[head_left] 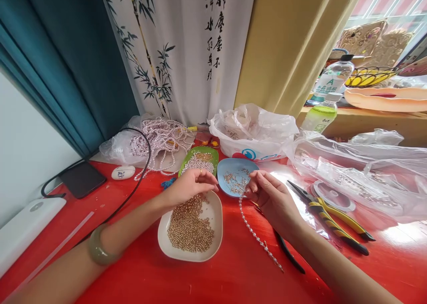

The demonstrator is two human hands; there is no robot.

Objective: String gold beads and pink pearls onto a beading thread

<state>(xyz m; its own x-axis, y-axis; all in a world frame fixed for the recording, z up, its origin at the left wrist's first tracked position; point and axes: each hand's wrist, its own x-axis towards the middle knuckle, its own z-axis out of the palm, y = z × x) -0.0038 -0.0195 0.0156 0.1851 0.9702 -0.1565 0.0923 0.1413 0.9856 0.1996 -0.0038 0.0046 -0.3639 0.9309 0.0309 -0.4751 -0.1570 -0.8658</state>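
My right hand [270,195] pinches the upper end of a string of pearl-like beads [248,226] between thumb and fingers. The string hangs down and trails over the red table to the right. My left hand [196,186] is above the far edge of a cream dish [216,246] filled with small gold beads [191,228]. Its thumb and fingertips come close together; anything between them is too small to make out. Between and beyond the hands, a blue dish [227,164] holds thin gold-coloured pins. A green tray [215,155] with pearl and gold beads lies behind my left hand.
Pliers with yellow-black handles [328,221] and a spool [333,196] lie right. A black-handled tool [290,255] is partly under my right forearm. Plastic bags [360,175], a bagged tub [256,135], pearl strands [160,137], a phone [83,179] and a cable [133,190] surround the work.
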